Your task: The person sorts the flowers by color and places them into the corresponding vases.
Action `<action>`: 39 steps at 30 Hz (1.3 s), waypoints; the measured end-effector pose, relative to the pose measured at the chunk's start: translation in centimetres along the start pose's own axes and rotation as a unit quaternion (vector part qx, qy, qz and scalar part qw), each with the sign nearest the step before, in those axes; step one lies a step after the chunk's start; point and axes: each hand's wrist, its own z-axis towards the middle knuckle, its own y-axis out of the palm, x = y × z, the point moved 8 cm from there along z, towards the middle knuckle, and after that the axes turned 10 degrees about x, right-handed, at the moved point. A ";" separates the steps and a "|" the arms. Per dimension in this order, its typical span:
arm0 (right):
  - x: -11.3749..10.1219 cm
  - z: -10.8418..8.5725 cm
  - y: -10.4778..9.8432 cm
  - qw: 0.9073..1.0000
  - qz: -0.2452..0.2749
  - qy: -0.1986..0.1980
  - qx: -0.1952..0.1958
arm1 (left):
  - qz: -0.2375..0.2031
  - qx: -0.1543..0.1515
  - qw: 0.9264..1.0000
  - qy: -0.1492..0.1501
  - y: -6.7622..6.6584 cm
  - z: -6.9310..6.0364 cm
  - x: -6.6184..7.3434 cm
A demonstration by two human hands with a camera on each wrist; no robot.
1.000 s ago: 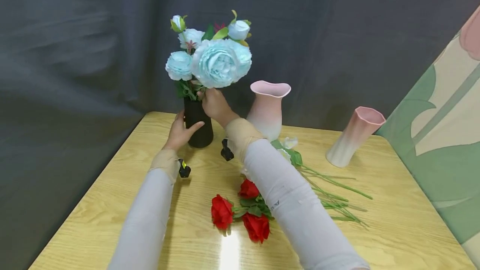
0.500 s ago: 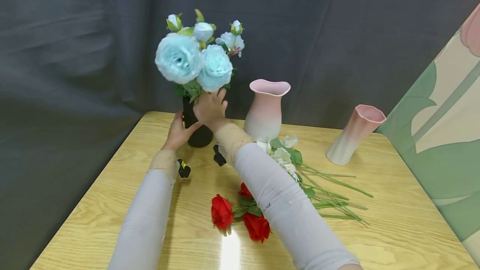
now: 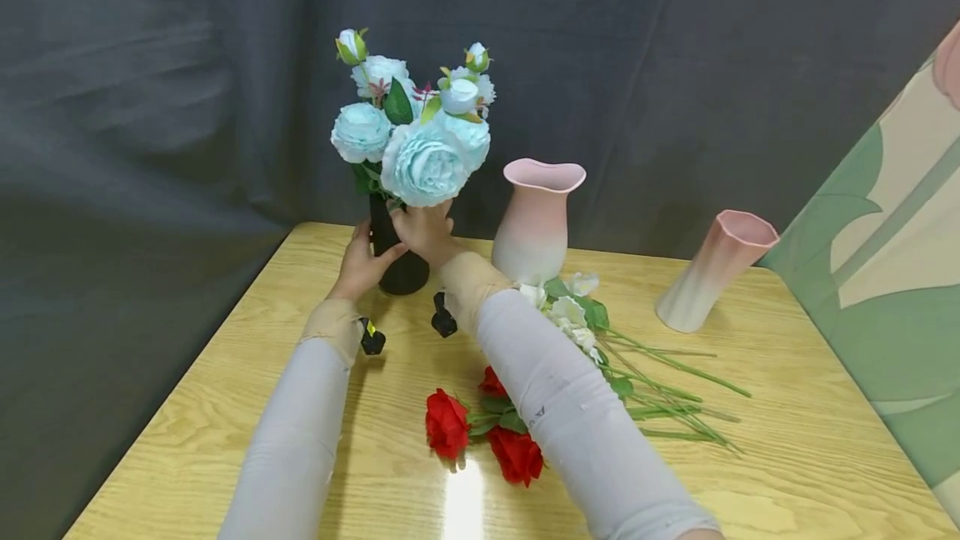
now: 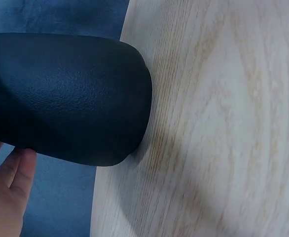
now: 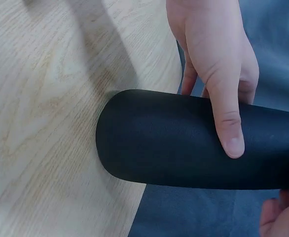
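A black vase (image 3: 405, 275) stands upright on the wooden table (image 3: 225, 407) with light-blue artificial peonies (image 3: 423, 165) in it. My left hand (image 3: 360, 267) grips the vase from the left, thumb across the front; in the right wrist view that thumb (image 5: 228, 123) lies along the vase's dark side. At the vase's mouth, just under the largest bloom, is my right hand (image 3: 423, 232). Its fingers are curled about the peony stems, but the pinch itself is hidden by blooms and hand. In the left wrist view the vase (image 4: 70, 98) fills the left part.
Red roses (image 3: 447, 423) and white flowers (image 3: 573, 323) with long green stems lie in front, partly under my right forearm. A wide pink-white vase (image 3: 532, 223) stands behind them. A slim pink-white vase (image 3: 712, 273) leans at the right. A dark curtain (image 3: 600, 65) hangs behind.
The large bloom swung left half a second ago and is now back right and lower, facing front. My right hand turned at the vase's mouth. The left hand kept its grip.
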 end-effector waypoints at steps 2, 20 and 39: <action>0.1 -0.2 -0.6 0.999 0.021 -0.028 0.019 | -0.003 -0.003 1.000 0.001 0.2 -0.1 0.1; 1.3 -1.1 -4.3 0.994 0.007 -0.110 -0.016 | 0.018 -0.034 0.998 -0.050 0.0 -0.1 -0.5; 3.6 -2.8 -10.3 0.991 0.099 -0.086 0.002 | -0.012 0.080 0.996 -0.045 -2.5 -4.3 1.4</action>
